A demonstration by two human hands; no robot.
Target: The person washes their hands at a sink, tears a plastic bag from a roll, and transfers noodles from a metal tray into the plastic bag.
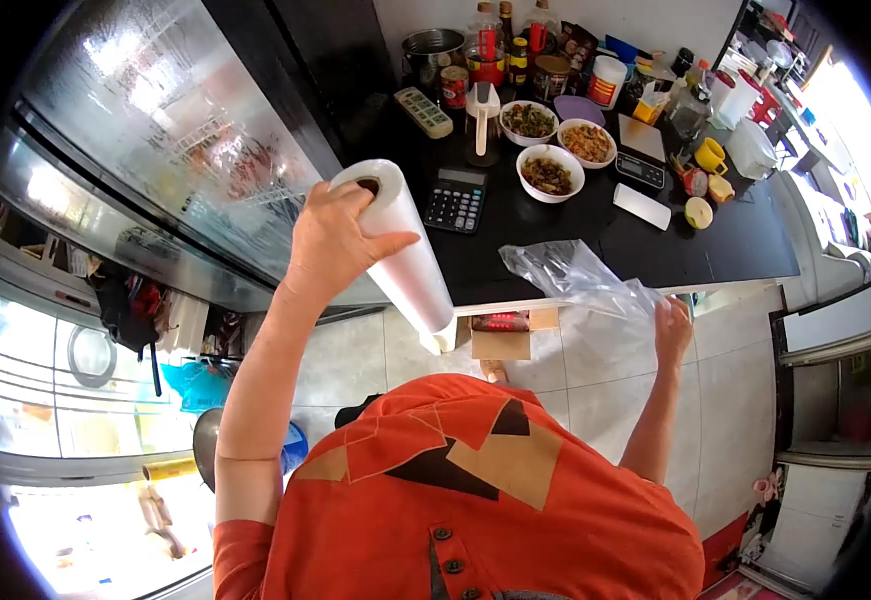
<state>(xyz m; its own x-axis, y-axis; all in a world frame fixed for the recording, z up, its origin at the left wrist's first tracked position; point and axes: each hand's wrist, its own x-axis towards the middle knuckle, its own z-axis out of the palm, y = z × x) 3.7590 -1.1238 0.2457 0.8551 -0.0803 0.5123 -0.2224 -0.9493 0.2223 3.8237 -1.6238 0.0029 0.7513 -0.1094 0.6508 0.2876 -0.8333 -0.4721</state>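
My left hand (341, 235) is closed around the upper end of a tall roll of plastic bags (408, 265), with fingers at its hollow core. The roll tilts, its lower end hanging by the front edge of the black counter (546, 225). Off to the right, my right hand (672, 330) grips one end of a clear plastic bag (586, 280). The bag's other end spreads over the counter edge, apart from the roll. Behind lie a calculator (457, 200) and three white bowls of chopped food: the front bowl (550, 174), the right bowl (588, 144) and the back bowl (529, 122).
A digital scale (642, 150), a white rectangular object (642, 206), a yellow cup (711, 155) and a clear jug (483, 130) stand on the counter. Bottles and jars line the wall. A glass-door fridge (171, 130) is at left; an open cardboard box (501, 345) sits below.
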